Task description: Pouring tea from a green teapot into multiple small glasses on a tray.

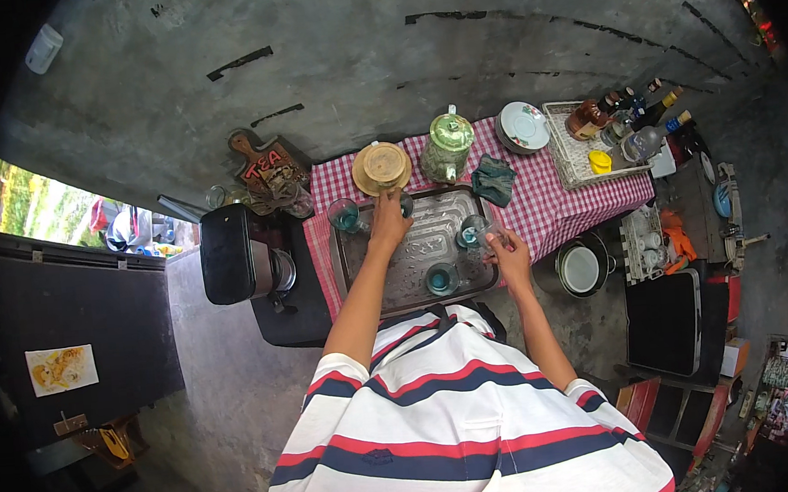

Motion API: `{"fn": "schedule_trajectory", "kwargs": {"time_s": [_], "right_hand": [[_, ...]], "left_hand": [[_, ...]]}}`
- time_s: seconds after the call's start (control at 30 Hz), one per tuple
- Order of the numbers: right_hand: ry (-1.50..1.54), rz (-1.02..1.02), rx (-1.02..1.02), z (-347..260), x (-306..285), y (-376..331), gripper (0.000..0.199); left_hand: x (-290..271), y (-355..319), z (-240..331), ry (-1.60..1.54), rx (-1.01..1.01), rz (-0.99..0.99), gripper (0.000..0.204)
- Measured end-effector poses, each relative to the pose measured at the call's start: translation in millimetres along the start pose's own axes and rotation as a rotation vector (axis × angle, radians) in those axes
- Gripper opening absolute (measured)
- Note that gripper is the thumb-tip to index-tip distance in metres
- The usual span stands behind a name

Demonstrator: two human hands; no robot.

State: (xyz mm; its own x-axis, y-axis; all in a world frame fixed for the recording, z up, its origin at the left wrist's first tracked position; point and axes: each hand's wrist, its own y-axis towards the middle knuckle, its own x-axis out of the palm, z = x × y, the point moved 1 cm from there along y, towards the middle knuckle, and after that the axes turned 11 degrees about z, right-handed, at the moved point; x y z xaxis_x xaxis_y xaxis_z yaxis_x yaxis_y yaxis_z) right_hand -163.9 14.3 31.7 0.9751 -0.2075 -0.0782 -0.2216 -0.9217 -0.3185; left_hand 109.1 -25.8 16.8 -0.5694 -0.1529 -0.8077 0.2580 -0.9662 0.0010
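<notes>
On a dark metal tray (373, 266) stand several clear glass cups with bluish-green bottoms. My left hand (391, 223) reaches to the tray's far side, its fingers closed at a glass cup (407, 205) that they partly hide. Just beyond those fingertips sits a round tan wooden piece (384, 163) on a wider base. My right hand (510, 258) is at the tray's right edge, fingers closed on another glass cup (472, 231). A third glass cup (442, 279) stands near the tray's front edge. One more glass (343, 215) is at the far left corner.
Behind the tray, a green patterned teapot (447, 146), a dark green cloth (494, 180) and stacked plates (523, 127) rest on a red checked tablecloth (546, 194). A white basket (580, 155) of bottles stands right. A black appliance (227, 255) is left; a pot (580, 268) sits lower right.
</notes>
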Motion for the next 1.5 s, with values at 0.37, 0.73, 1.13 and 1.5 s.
{"fn": "schedule_trajectory", "kwargs": {"time_s": [0.37, 0.73, 1.13, 1.5], "right_hand": [[0.049, -0.054, 0.007, -2.9, 4.0, 6.3, 0.043], [-0.012, -0.132, -0.203, 3.4, 20.4, 17.1, 0.052], [-0.191, -0.272, -0.400, -3.6, 57.2, 13.0, 0.062], [-0.264, -0.283, -0.471, -10.7, 71.5, 6.4, 0.062]], "left_hand": [[3.6, -14.6, 5.5, 0.040, -0.011, 0.010, 0.076], [2.4, -33.3, 12.4, -0.044, -0.057, -0.047, 0.069], [-3.8, -60.8, 63.4, -0.550, 0.097, -0.058, 0.082], [14.9, -45.3, 35.4, -0.758, -0.158, -0.117, 0.068]]}}
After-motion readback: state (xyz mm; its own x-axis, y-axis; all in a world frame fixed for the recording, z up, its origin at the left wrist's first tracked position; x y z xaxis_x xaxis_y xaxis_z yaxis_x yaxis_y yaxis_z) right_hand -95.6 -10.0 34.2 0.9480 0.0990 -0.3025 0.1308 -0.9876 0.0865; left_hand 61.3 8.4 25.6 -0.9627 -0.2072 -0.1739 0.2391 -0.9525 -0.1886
